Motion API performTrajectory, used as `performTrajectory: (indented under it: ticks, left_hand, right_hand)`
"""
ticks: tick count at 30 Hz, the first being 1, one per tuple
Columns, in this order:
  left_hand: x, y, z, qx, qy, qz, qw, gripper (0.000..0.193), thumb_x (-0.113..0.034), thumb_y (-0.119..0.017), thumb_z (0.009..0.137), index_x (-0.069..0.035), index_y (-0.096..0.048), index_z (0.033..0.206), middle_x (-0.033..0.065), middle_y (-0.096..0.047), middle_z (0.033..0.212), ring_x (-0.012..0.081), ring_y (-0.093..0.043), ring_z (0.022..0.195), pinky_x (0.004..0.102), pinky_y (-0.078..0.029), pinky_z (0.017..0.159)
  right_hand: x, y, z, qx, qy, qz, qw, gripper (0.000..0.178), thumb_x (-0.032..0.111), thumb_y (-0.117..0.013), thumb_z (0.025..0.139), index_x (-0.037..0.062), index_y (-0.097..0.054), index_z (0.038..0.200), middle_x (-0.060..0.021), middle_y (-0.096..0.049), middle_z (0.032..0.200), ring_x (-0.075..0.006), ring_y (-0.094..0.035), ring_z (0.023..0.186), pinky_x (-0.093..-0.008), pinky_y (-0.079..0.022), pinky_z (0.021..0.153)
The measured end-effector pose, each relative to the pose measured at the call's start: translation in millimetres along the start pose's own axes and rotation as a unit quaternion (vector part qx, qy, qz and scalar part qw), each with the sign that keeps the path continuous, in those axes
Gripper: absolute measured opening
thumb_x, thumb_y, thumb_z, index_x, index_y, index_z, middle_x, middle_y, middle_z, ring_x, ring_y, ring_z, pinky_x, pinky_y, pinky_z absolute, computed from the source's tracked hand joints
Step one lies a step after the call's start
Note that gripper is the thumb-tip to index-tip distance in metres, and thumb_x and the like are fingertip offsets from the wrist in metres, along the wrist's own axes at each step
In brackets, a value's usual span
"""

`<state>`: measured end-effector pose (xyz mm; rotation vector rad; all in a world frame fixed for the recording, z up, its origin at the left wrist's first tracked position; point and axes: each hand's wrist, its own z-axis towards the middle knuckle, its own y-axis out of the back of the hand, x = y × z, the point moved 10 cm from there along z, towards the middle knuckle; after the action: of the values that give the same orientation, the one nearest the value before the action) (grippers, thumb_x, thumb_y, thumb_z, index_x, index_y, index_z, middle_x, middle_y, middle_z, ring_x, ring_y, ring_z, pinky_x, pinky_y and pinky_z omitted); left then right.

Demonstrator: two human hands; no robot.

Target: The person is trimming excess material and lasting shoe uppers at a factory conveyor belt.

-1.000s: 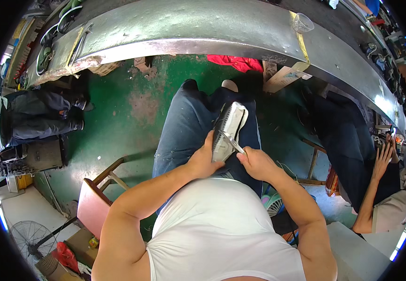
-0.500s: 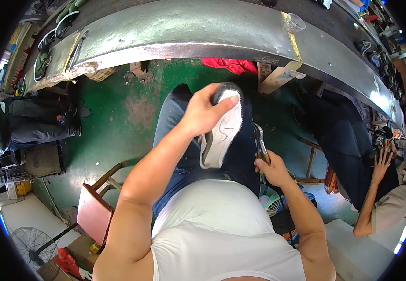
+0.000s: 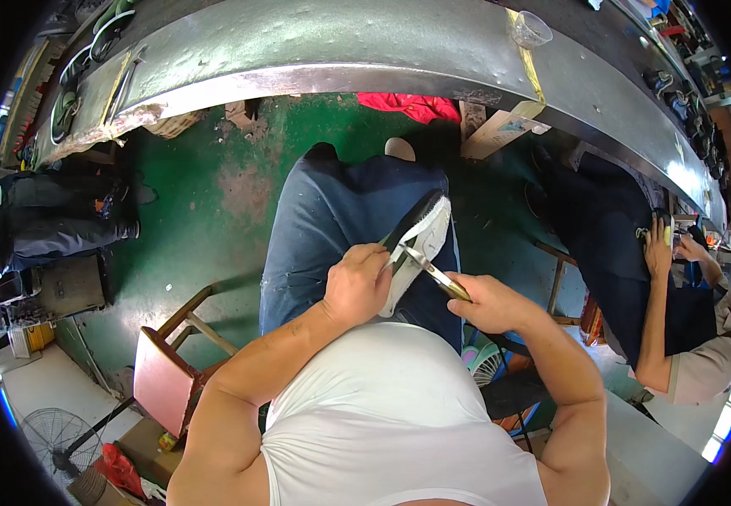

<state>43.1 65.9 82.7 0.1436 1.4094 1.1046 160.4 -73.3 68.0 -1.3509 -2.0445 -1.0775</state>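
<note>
Two bare hands at work over jeans (image 3: 315, 219). Left hand (image 3: 357, 282): grip closed on left side of shoe (image 3: 433, 239), held tilted above the thighs, white underside showing. Right hand (image 3: 492, 304): grip wrapped round handles of pliers (image 3: 438, 276), metal head at shoe, near left fingers; can't tell if it bites. Worktop (image 3: 315, 42) ahead, clear cup (image 3: 532, 30) on it. Pink chair (image 3: 161, 379) at left.

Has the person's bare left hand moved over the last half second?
Yes: the bare left hand has moved away from the long grey metal bench, toward the person's white sleeveless shirt.
</note>
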Motion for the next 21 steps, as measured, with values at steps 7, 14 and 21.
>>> performTrajectory:
  ticks: [7, 14, 21]
  left_hand:
    - [1.8, -6.8, -0.1, 0.023, -0.007, -0.044, 0.999, 0.010, -0.007, -0.066, 0.087, 0.001, -0.069, 0.093, 0.0151, -0.069, 0.100, 0.0340, -0.067, 0.092, 0.0401, -0.056, 0.079]
    - [62.3, -71.3, 4.9, 0.157, 0.123, -0.210, 0.957, 0.048, -0.020, -0.040, 0.104, 0.007, -0.038, 0.144, 0.0283, -0.046, 0.140, 0.0412, -0.044, 0.132, 0.0464, -0.031, 0.114]
    - [82.3, -88.2, 1.3, 0.308, 0.145, -0.247, 0.907, 0.075, -0.036, -0.044, 0.101, 0.005, -0.012, 0.155, 0.0290, -0.025, 0.155, 0.0433, -0.020, 0.146, 0.0480, -0.013, 0.122]
  right_hand:
    - [-3.9, 10.1, 11.3, 0.196, -0.178, 0.052, 0.963, 0.027, 0.024, -0.064, 0.092, -0.0005, -0.061, 0.102, -0.0070, -0.063, 0.074, -0.0160, -0.059, 0.065, -0.0349, -0.048, 0.062]
    - [-5.1, 26.1, 30.7, 0.262, -0.136, -0.194, 0.936, 0.029, 0.027, -0.068, 0.089, -0.0008, -0.064, 0.094, -0.0177, -0.067, 0.080, -0.0330, -0.067, 0.080, -0.0427, -0.053, 0.072]
    - [-55.3, 22.6, 67.6, 0.161, -0.023, -0.178, 0.971, 0.023, 0.015, -0.068, 0.085, 0.0006, -0.063, 0.102, -0.0201, -0.069, 0.089, -0.0408, -0.067, 0.089, -0.0475, -0.054, 0.079]
